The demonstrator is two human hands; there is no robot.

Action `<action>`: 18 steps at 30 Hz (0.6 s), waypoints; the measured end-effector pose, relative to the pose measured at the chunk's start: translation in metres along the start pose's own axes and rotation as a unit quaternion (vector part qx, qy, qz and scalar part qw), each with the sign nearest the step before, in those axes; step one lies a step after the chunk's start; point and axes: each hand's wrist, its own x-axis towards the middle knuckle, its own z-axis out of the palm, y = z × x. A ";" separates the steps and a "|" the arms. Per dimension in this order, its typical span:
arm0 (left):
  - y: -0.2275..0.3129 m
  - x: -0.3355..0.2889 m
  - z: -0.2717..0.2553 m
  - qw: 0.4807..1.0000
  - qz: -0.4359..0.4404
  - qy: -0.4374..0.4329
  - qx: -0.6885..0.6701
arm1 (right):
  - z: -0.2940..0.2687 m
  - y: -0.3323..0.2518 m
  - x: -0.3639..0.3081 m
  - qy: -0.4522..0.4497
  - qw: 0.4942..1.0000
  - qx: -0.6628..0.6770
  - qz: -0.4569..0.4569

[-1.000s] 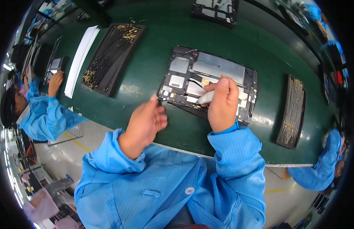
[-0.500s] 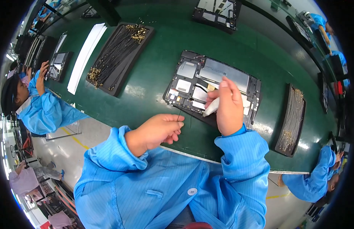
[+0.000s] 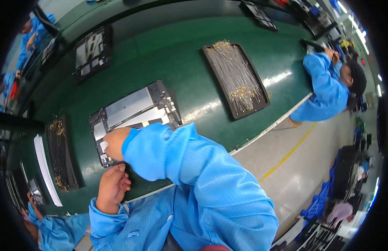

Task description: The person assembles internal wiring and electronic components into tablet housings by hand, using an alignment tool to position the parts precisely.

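Note:
An opened tablet-like device (image 3: 131, 106) lies on the green bench, its silver battery and dark circuit parts exposed. My right hand (image 3: 116, 144) reaches over its near left corner, fingers bent down onto the parts. The back of that hand hides most of its fingers, and a small white patch shows beside them; I cannot make out what they hold. Just below, at the device's near edge, my left hand (image 3: 112, 188) is closed in a pinch. A thin black cable, clearer in the earlier view, runs from its fingertips and is mostly hidden now.
To the right stands a black tray (image 3: 263, 98) of grey cables with gold ends. Another tray (image 3: 68, 154) of black cables is at the left, beside a white strip (image 3: 47, 171). A second opened device (image 3: 93, 52) lies farther back. Co-workers in blue sit at both sides.
The view has swung to the right, shifting the bench things leftward. My right hand has moved to the device's near left corner, close to my left hand, which still pinches.

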 end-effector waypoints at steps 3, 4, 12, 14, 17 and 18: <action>-0.003 0.004 -0.004 1.000 0.000 -0.009 0.016 | -0.007 -0.007 0.011 -0.166 0.982 -0.093 0.019; -0.003 0.004 -0.003 1.000 0.004 -0.015 0.002 | -0.010 -0.007 0.004 -0.107 0.991 -0.084 0.009; -0.001 -0.004 -0.007 0.997 0.031 -0.030 -0.061 | -0.093 0.099 -0.118 0.453 0.860 0.093 0.217; 0.001 -0.001 0.001 0.999 0.028 -0.015 -0.037 | -0.116 0.119 -0.181 0.527 0.781 0.006 0.336; 0.001 -0.025 0.028 0.985 0.127 -0.010 0.116 | -0.111 0.149 -0.238 0.466 0.777 -0.098 0.412; 0.009 -0.034 0.042 0.940 0.210 -0.048 0.264 | -0.109 0.153 -0.251 0.441 0.780 -0.134 0.424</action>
